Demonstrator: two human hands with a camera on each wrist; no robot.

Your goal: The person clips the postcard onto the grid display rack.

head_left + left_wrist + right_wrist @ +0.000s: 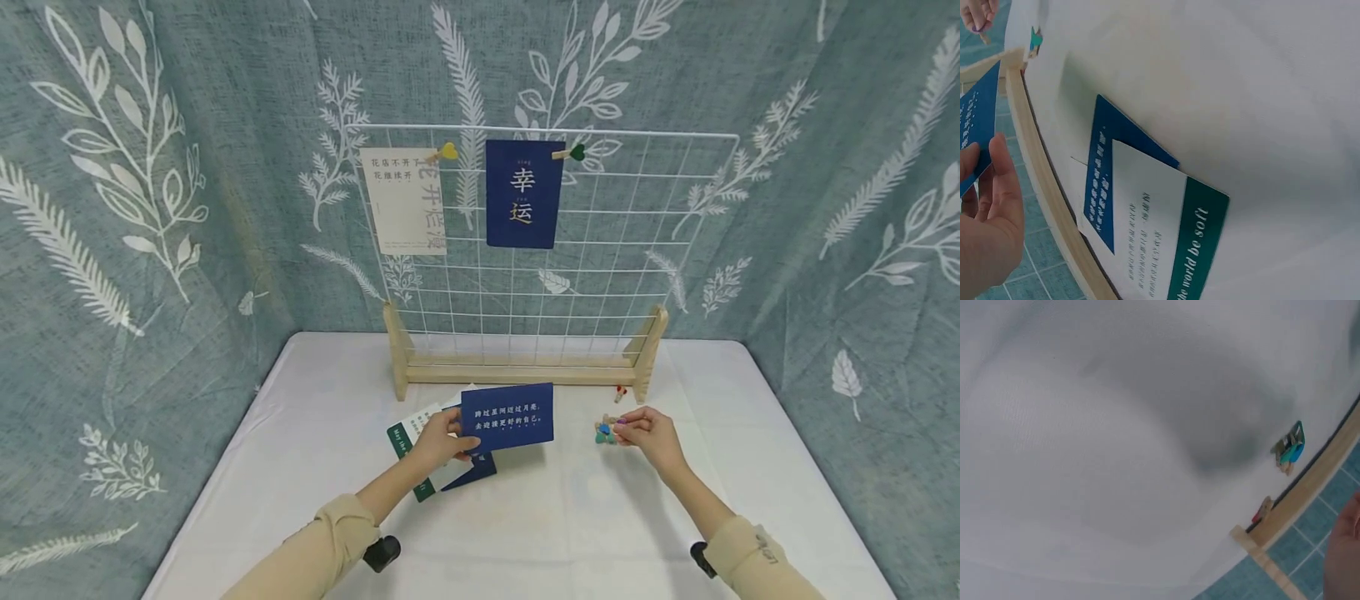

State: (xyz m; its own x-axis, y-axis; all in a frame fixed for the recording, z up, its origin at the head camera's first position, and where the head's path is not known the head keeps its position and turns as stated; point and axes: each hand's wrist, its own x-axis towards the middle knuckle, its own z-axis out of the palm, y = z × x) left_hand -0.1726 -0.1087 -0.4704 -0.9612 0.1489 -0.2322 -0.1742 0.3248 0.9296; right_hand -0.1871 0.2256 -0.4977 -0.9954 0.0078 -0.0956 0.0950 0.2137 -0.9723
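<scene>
My left hand (437, 439) pinches a dark blue card (517, 412) with white lettering, thumb on its front at the lower left corner. Just behind that hand, a white card with a green end (1191, 231) lies over another blue card (1105, 162) on the table. To the right, my right hand (654, 435) is raised above the table, its thumb and fingers pinching a small wooden clothespin (984, 39). Several small clothespins with blue and green decorations (1290, 449) lie close together below it. The right wrist view catches only the hand's edge.
A white wire grid (615, 258) stands at the back on a wooden base (517, 374). A cream card (401, 204) and a blue card (522, 225) hang there from heart-topped clothespins. One red clothespin (620, 392) lies beside the base's right foot. Patterned curtains (150, 350) enclose the table.
</scene>
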